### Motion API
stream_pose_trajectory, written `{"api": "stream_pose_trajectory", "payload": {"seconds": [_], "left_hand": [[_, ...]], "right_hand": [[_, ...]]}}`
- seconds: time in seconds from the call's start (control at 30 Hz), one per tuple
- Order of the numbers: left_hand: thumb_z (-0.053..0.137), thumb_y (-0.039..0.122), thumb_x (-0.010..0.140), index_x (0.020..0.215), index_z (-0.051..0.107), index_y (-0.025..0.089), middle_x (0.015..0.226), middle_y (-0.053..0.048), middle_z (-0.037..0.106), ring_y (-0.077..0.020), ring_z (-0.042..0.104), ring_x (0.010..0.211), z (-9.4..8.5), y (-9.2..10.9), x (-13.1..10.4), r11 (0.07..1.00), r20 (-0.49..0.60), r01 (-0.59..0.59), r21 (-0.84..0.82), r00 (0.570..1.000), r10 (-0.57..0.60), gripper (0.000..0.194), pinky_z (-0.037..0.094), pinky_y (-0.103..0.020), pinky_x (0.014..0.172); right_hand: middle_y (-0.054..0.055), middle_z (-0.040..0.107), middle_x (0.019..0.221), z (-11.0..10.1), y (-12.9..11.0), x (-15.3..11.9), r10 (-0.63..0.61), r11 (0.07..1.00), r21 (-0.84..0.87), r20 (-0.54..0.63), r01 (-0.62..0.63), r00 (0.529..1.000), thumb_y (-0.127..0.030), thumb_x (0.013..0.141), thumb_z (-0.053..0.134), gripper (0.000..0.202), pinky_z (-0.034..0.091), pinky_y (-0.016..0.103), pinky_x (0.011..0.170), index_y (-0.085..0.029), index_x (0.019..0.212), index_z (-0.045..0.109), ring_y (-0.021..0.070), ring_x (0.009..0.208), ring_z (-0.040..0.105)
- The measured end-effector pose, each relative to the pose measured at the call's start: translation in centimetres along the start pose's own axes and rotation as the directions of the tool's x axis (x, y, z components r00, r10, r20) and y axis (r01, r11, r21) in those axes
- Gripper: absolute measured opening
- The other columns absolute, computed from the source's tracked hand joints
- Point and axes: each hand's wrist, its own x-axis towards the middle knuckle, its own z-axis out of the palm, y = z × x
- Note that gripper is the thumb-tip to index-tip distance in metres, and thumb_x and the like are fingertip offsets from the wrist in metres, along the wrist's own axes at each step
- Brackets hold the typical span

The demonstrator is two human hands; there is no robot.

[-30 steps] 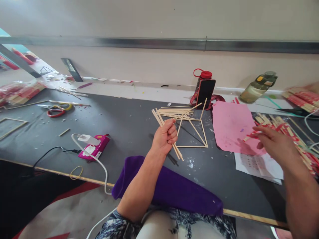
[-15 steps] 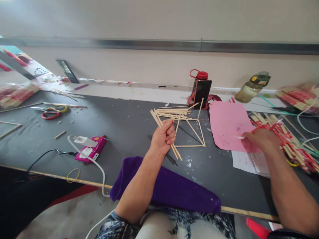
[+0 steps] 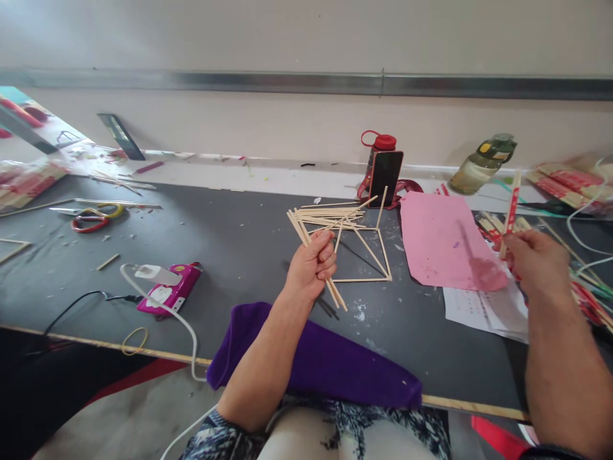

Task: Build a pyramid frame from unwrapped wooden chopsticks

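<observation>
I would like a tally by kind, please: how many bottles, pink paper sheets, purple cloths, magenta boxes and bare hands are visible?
Bottles: 2 (red-capped bottle, clear bottle with green lid)
Pink paper sheet: 1
Purple cloth: 1
Magenta box: 1
Bare hands: 2 (left hand, right hand)
Total: 7

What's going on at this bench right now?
The person's left hand grips a few bare wooden sticks over the grey tabletop. The right hand holds up a red-printed stick packet, apparently wrapped chopsticks, beside the pink sheet. A stick frame stands near the left hand, with loose sticks piled behind that hand.
</observation>
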Motion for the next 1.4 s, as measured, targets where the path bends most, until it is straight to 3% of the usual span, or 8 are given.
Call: {"api": "stream_pose_trajectory", "payload": {"seconds": [0.13, 0.27, 0.5, 0.6, 0.73, 0.87, 1.23, 1.4], "left_hand": [[0.069, 0.030, 0.075, 0.082, 0.059, 0.014, 0.046, 0.010, 0.032, -0.0006, 0.019, 0.034, 0.4, -0.1, -0.4, 0.999, 0.031, -0.019, 0.050, 0.999, 0.018, 0.020, 0.014, -0.011, 0.031], [0.069, 0.032, 0.075, 0.087, 0.064, 0.013, 0.049, 0.007, 0.040, 0.0001, 0.021, 0.035, 0.8, -0.4, -1.0, 0.991, 0.057, -0.047, 0.122, 0.998, 0.040, 0.023, 0.015, -0.012, 0.032], [0.068, 0.038, 0.077, 0.109, 0.065, 0.018, 0.066, 0.005, 0.048, 0.0024, 0.021, 0.038, 1.1, -0.8, -1.3, 0.985, -0.019, -0.151, 0.083, 0.988, 0.153, 0.038, 0.015, -0.013, 0.033], [0.068, 0.042, 0.076, 0.101, 0.068, 0.016, 0.063, 0.006, 0.043, 0.0021, 0.020, 0.038, 0.9, -0.8, -1.1, 0.976, -0.113, -0.205, 0.070, 0.971, 0.212, 0.035, 0.015, -0.014, 0.034], [0.068, 0.045, 0.075, 0.087, 0.069, 0.015, 0.061, 0.005, 0.042, 0.0017, 0.021, 0.038, 0.9, -1.0, -0.9, 0.962, -0.167, -0.262, 0.079, 0.948, 0.272, 0.033, 0.016, -0.015, 0.033], [0.068, 0.046, 0.074, 0.083, 0.067, 0.014, 0.059, 0.006, 0.040, 0.0012, 0.022, 0.037, 1.6, -1.9, -1.2, 0.974, -0.104, -0.205, 0.099, 0.971, 0.215, 0.033, 0.015, -0.016, 0.034], [0.071, 0.045, 0.071, 0.096, 0.070, 0.013, 0.056, 0.005, 0.041, 0.0006, 0.022, 0.039, 2.1, -3.4, -2.0, 0.978, 0.014, 0.029, 0.205, 0.999, -0.033, 0.041, 0.011, -0.017, 0.035], [0.068, 0.047, 0.073, 0.099, 0.070, 0.018, 0.068, 0.004, 0.046, 0.0026, 0.019, 0.040, 0.9, -0.7, -1.4, 0.977, -0.152, -0.199, 0.077, 0.966, 0.209, 0.039, 0.012, -0.015, 0.034]], "right_hand": [[0.010, 0.065, 0.087, -0.3, -4.6, -3.1, -0.021, 0.965, 0.264, 0.062, 0.004, 0.998, -0.036, 0.079, 0.061, 0.042, 0.037, 0.026, 0.054, -0.013, 0.115, 0.062, 0.0076, 0.057, 0.047], [0.004, 0.064, 0.079, 0.2, -7.9, -6.7, -0.127, 0.966, 0.255, 0.324, 0.043, 0.937, -0.034, 0.079, 0.064, 0.032, 0.038, 0.022, 0.053, -0.022, 0.108, 0.066, 0.0091, 0.061, 0.050], [0.002, 0.063, 0.085, 2.7, -11.0, -12.4, -0.389, 0.914, 0.381, 0.732, 0.137, 0.560, -0.044, 0.083, 0.059, 0.032, 0.044, 0.023, 0.061, -0.024, 0.109, 0.061, 0.0144, 0.072, 0.056], [0.001, 0.062, 0.084, 3.7, -11.1, -13.3, -0.408, 0.912, 0.380, 0.790, 0.156, 0.458, -0.045, 0.087, 0.053, 0.034, 0.041, 0.023, 0.057, -0.025, 0.114, 0.058, 0.0138, 0.069, 0.054], [-0.001, 0.055, 0.070, 5.0, -10.4, -13.8, -0.411, 0.910, 0.382, 0.792, 0.158, 0.451, -0.047, 0.091, 0.044, 0.031, 0.038, 0.022, 0.053, -0.021, 0.098, 0.061, 0.0124, 0.060, 0.048], [0.000, 0.053, 0.068, 6.0, -10.5, -14.4, -0.419, 0.899, 0.423, 0.753, 0.114, 0.507, -0.047, 0.092, 0.041, 0.034, 0.037, 0.021, 0.052, -0.020, 0.079, 0.056, 0.0116, 0.059, 0.046], [-0.002, 0.049, 0.063, 8.1, -12.2, -16.2, -0.412, 0.859, 0.511, 0.670, 0.020, 0.618, -0.050, 0.092, 0.041, 0.034, 0.032, 0.022, 0.048, -0.020, 0.082, 0.054, 0.0107, 0.051, 0.040], [-0.003, 0.047, 0.058, 7.6, -12.7, -16.0, -0.529, 0.848, 0.465, 0.712, 0.255, 0.462, -0.043, 0.094, 0.039, 0.033, 0.029, 0.022, 0.049, -0.020, 0.077, 0.055, 0.0099, 0.051, 0.040]]}}
